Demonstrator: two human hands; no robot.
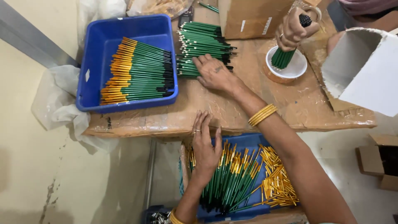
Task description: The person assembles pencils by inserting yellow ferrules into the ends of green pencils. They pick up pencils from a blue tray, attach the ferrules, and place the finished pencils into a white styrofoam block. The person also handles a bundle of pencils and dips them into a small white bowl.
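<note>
Leftward first: lying in rows in the blue tray (pixel 95 54), orange-ended green pencils (pixel 137 72), long axes running left to right. Just beside the tray's right wall, resting on the paper-covered table (pixel 207 108) — a stack of green pencils (pixel 203 41), likewise lying left to right, dark tips pointing right. Pressing flat on the near edge of that stack, the right hand (pixel 215 74), fingers spread apart and gripping nothing, pointing across the pencils' length. Resting lower down, the left hand (pixel 205 151), also flat and uncurled, palm lying on the loose pencils (pixel 232 178) in the lower blue tray (pixel 248 139), fingertips touching the table edge — well apart from the stack, the right hand being nearer. Lying further right in that tray, gold ferrules (pixel 277 182). Standing a bundle (pixel 283 58) in a white ring (pixel 296 70) at far right, a co-worker's hand (pixel 294 27).
</note>
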